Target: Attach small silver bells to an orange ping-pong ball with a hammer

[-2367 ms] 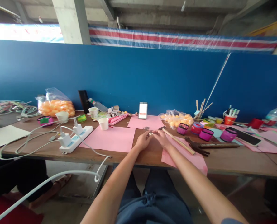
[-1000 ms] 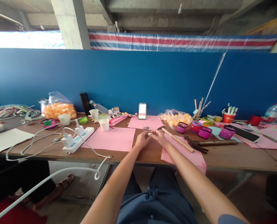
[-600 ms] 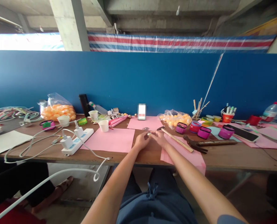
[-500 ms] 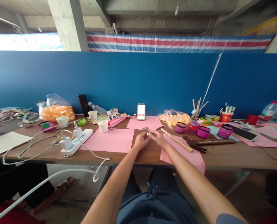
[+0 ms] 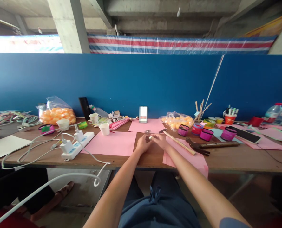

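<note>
My left hand and my right hand meet over the wooden table, fingertips pinched together on a small shiny metal piece. It is too small to name. Just beyond the hands lies a little cluster of metal bits on a pink paper sheet. A small hammer with a wooden handle lies to the right of my right hand on another pink sheet.
A white power strip with chargers and cables sits at left, near paper cups and a bag of orange balls. A phone leans on the blue partition. Coloured tape rolls, a claw hammer and bottles lie right.
My hands stay together on the small metal piece with only slight finger movement. The view has drifted a little.
</note>
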### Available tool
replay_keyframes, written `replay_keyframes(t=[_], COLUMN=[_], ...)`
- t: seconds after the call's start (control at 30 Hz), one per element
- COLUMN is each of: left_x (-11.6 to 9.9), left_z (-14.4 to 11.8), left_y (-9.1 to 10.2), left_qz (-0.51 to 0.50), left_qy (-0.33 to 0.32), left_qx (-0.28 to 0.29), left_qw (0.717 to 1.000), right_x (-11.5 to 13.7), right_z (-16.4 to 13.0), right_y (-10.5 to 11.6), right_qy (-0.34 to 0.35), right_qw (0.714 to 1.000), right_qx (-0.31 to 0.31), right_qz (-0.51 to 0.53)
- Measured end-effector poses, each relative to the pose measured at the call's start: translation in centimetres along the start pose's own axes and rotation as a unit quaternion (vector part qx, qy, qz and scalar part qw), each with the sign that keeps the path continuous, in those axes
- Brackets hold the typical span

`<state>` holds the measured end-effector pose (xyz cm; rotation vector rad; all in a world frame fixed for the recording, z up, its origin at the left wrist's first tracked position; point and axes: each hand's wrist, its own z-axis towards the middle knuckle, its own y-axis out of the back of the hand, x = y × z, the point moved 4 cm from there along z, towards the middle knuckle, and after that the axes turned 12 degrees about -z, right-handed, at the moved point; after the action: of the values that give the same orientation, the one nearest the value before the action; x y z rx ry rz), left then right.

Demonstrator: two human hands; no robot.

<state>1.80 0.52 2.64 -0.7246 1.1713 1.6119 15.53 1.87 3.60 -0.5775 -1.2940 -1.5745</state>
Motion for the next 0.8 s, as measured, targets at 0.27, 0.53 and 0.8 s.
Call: replay_keyframes(t=[0.27,0.53,0.8], left_x=[0.44,0.23,0.12], left_z=[0.24,0.13,0.11], left_y=[-0.25,-0.15,-0.08], left_qz=[-0.010,-0.008,-0.017], left_qy=[-0.002,0.001,0.005], left_qx=[-0.002,0.000,-0.007], left_qw=[1.000,1.000,1.000], right_x=[-0.27,-0.60,-0.79], right_z=[0.14,0.09,0.16], right_y=[-0.12,-0.09,-0.16], right_qy=[-0.007,-0.005,0.002], right_qw=[1.000,1.000,1.000], right_qx=[0.005,0.002,-0.007], right_qz=[0.015,0.014,0.016])
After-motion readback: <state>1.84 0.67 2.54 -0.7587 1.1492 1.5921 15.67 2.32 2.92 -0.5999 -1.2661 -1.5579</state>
